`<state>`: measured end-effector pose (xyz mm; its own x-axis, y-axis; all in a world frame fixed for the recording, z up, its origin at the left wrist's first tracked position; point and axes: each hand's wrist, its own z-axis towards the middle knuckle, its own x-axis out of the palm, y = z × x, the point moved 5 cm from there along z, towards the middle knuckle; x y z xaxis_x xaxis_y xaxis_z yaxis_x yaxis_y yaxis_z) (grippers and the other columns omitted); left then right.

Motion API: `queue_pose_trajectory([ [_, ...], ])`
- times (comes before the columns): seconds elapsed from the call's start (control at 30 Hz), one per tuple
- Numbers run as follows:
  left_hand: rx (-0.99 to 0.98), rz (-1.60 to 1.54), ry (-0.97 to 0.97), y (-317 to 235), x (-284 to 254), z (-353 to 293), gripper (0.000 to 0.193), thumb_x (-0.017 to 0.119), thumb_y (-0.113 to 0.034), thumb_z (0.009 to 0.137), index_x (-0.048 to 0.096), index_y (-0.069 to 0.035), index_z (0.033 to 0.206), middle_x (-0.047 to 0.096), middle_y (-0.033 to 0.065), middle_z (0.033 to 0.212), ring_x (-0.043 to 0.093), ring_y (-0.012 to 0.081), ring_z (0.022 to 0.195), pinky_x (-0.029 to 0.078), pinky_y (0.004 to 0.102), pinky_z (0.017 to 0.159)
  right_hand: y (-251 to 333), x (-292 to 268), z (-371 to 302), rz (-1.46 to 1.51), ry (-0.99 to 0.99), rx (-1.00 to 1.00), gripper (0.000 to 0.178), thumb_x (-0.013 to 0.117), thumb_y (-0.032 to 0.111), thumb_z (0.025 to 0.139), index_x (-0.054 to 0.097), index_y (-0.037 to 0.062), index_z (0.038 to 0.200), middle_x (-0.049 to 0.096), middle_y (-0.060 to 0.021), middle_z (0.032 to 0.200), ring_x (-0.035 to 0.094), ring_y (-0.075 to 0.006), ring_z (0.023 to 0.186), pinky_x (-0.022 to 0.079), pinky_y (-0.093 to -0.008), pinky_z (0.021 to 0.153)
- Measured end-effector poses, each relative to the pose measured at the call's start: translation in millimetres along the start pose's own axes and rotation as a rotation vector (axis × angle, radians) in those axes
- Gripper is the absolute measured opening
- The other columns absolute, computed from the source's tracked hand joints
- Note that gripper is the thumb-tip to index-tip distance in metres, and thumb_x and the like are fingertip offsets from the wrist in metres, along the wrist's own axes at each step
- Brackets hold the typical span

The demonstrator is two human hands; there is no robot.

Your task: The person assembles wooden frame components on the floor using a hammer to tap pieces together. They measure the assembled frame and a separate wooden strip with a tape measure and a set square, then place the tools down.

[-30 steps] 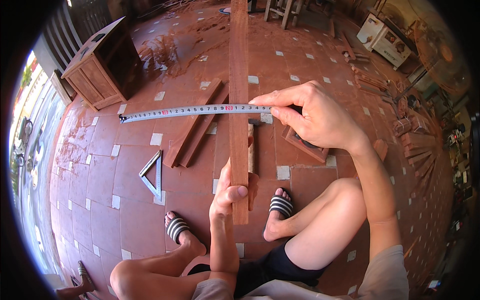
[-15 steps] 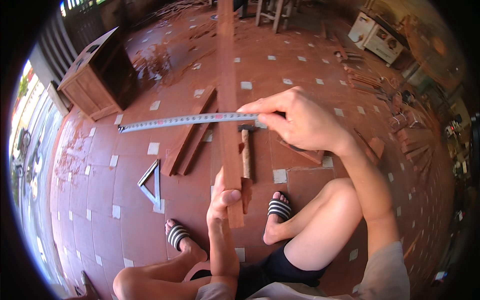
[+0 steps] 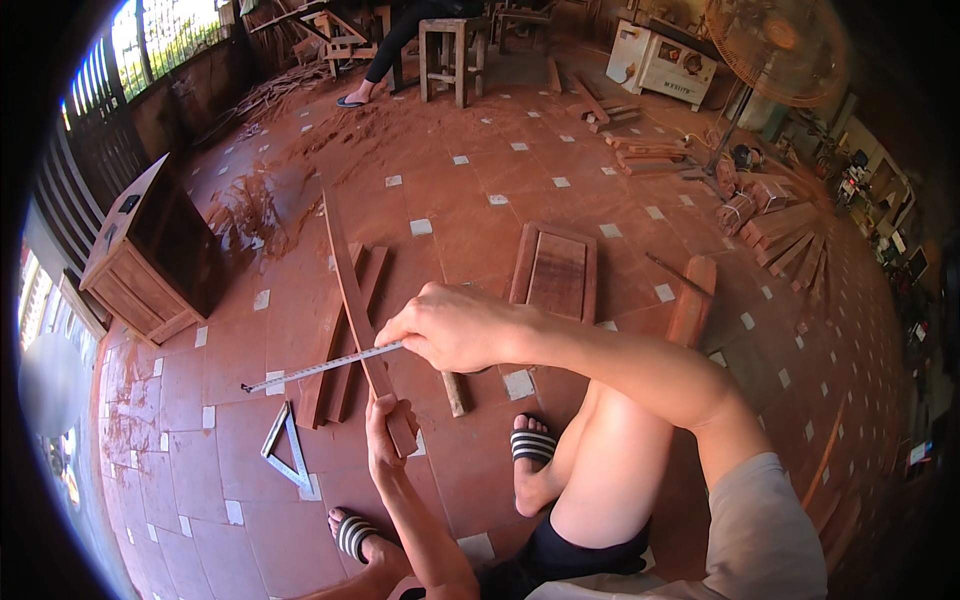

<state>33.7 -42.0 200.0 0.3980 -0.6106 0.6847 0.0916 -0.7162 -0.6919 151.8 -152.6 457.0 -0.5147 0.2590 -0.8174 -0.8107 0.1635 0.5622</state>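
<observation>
My left hand is closed round the near end of a long reddish wooden strip, which slants up and away to the left. My right hand pinches a tape measure; its pale blade crosses the strip and sticks out to the left, hooked end free. Whether the tape's case is in the palm I cannot tell. Below the strip, two wooden boards lie side by side on the tiles. A metal triangle square rests left of my left hand. A hammer's wooden handle shows under my right wrist.
A framed wooden panel and a rounded wooden piece lie beyond my right arm. A wooden cabinet stands at left. Stacked timber, a fan and a white machine are at right. Someone's leg shows beside a stool.
The view has tilted up, showing more of the room. The strip now leans to the left instead of pointing straight ahead. My right hand with the tape has come closer to my left hand.
</observation>
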Motion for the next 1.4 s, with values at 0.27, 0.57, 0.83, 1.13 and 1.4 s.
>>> queue_pose_trajectory([
  [0.27, -0.141, 0.191, -0.256, 48, -80, 17, 0.013, 0.062, -0.020, 0.094, 0.059, -0.011, 0.102, 0.061, 0.0058, 0.075, 0.061, 0.0174, 0.055, 0.052, 0.0304, 0.046, -3, 2, 10, 0.042, 0.030, -0.042, 0.033, 0.059, -0.001, 0.090, 0.074, 0.0057, 0.119, 0.072, -0.0246, 0.099, 0.073, -0.0402, 0.090, 0.058, -0.0434, 0.082],
  [0.57, -0.281, -0.327, -0.220, 76, -111, 17, 0.043, 0.066, -0.043, 0.092, 0.064, -0.018, 0.127, 0.061, 0.0043, 0.076, 0.057, 0.0146, 0.055, 0.048, 0.0285, 0.046, 3, 3, 16, 0.012, -0.017, -0.045, 0.031, 0.060, -0.002, 0.090, 0.075, 0.0021, 0.117, 0.076, -0.0175, 0.087, 0.064, -0.0188, 0.062, 0.052, -0.0320, 0.062],
  [0.83, -0.066, -1.305, 0.193, 86, -131, 3, 0.077, 0.061, -0.054, 0.094, 0.043, -0.001, 0.147, 0.056, 0.0234, 0.133, 0.065, 0.0310, 0.105, 0.063, 0.0351, 0.067, 13, 1, 15, 0.047, 0.082, 0.101, 0.029, 0.061, -0.003, 0.089, 0.071, -0.0065, 0.116, 0.074, -0.0257, 0.094, 0.070, -0.0217, 0.064, 0.054, -0.0335, 0.065],
  [1.13, 0.457, -0.891, -0.505, 74, -253, -42, 0.070, 0.063, -0.062, 0.094, 0.059, -0.001, 0.128, 0.061, 0.0162, 0.133, 0.062, 0.0411, 0.116, 0.052, 0.0606, 0.105, 5, 5, 12, 0.037, 0.044, 0.045, 0.029, 0.062, -0.003, 0.089, 0.073, -0.0027, 0.115, 0.074, -0.0235, 0.087, 0.070, -0.0207, 0.065, 0.053, -0.0343, 0.065],
  [1.4, 0.451, -0.293, -1.202, 90, -289, -60, 0.045, 0.085, -0.030, 0.088, 0.058, -0.003, 0.113, 0.064, 0.0097, 0.107, 0.067, 0.0242, 0.099, 0.068, 0.0472, 0.070, -4, 7, 14, 0.042, 0.046, 0.027, 0.030, 0.061, -0.003, 0.088, 0.074, -0.0017, 0.115, 0.069, -0.0166, 0.072, 0.057, -0.0152, 0.057, 0.047, -0.0328, 0.058],
])
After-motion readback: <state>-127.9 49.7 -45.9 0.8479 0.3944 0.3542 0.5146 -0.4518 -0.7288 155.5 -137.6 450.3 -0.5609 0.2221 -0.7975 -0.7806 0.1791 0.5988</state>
